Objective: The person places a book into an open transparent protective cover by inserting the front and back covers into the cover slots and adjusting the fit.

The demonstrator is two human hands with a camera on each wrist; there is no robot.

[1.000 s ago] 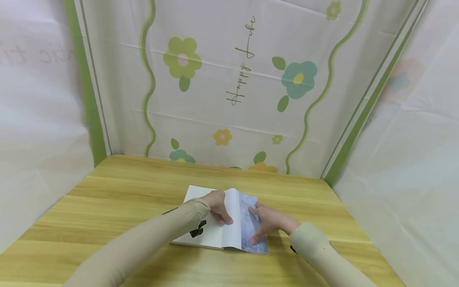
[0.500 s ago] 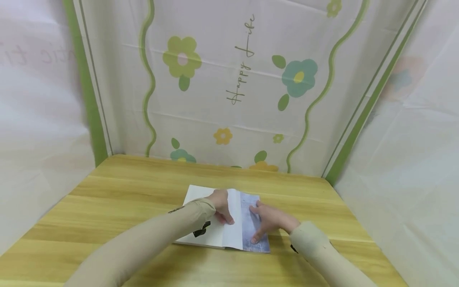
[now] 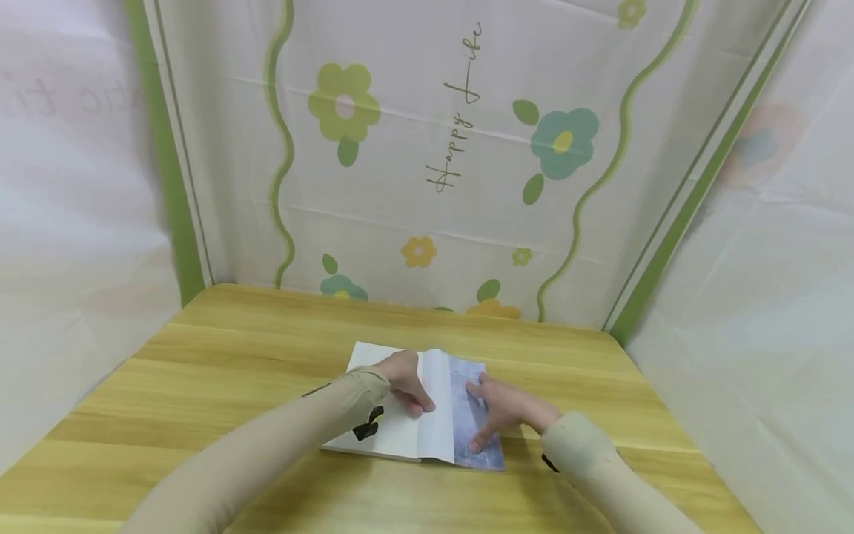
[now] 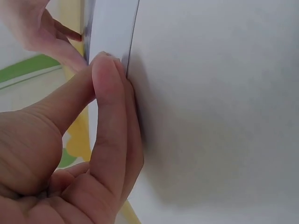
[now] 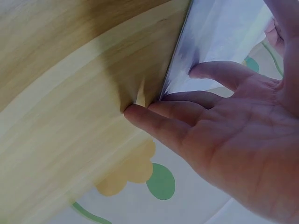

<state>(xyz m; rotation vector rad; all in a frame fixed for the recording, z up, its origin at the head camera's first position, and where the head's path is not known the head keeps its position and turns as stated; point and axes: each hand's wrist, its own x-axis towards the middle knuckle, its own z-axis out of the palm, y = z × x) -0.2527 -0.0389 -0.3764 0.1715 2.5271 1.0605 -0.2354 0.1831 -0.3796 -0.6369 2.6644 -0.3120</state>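
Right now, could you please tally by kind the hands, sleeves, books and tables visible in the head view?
Hands: 2 (left hand, right hand)
Sleeves: 2 (left sleeve, right sleeve)
Books: 1 (open book)
Tables: 1 (wooden table)
Total: 6

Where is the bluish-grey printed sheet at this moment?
In the head view, the bluish-grey printed sheet is directly right of the white paper strip, below the image centre, with the right hand touching it.

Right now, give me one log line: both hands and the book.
left hand: pinches white flap | right hand: touches bluish sheet | book: lies on table
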